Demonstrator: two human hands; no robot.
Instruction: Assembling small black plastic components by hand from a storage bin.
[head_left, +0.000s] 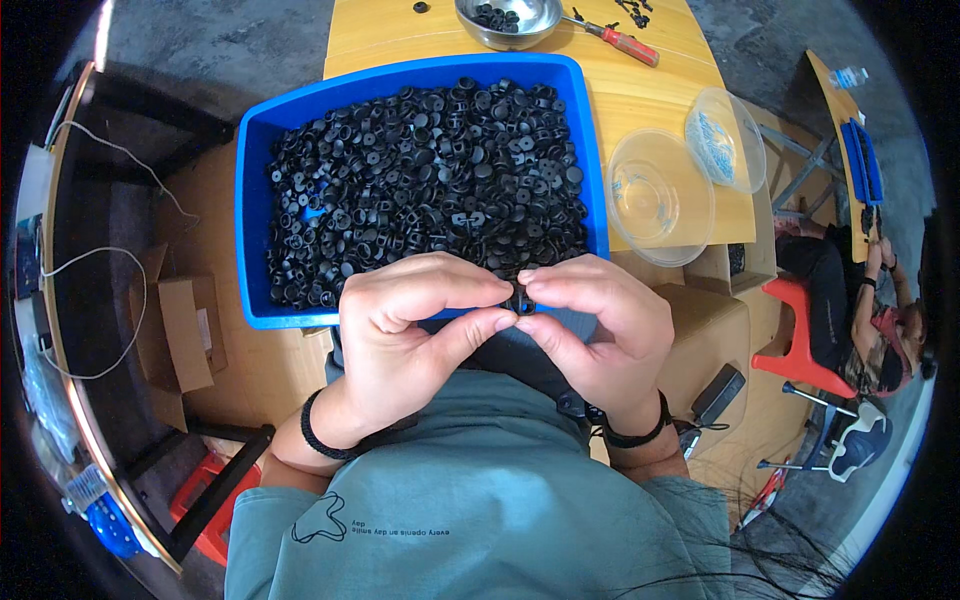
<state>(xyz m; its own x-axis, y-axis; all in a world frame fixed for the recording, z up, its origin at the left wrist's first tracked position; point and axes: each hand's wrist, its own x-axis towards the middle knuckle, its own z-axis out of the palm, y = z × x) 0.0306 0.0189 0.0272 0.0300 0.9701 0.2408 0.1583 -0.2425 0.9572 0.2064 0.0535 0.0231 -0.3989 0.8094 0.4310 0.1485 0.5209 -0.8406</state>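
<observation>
Both hands, left hand (400, 320) and right hand (600, 325), pinch a small black part (518, 299) between their fingertips (thumbs beneath), just before the blue bin (252, 200) of black parts.

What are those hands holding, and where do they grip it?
A small black plastic part, pinched at its sides between the fingertips of the left hand and right hand.
</observation>
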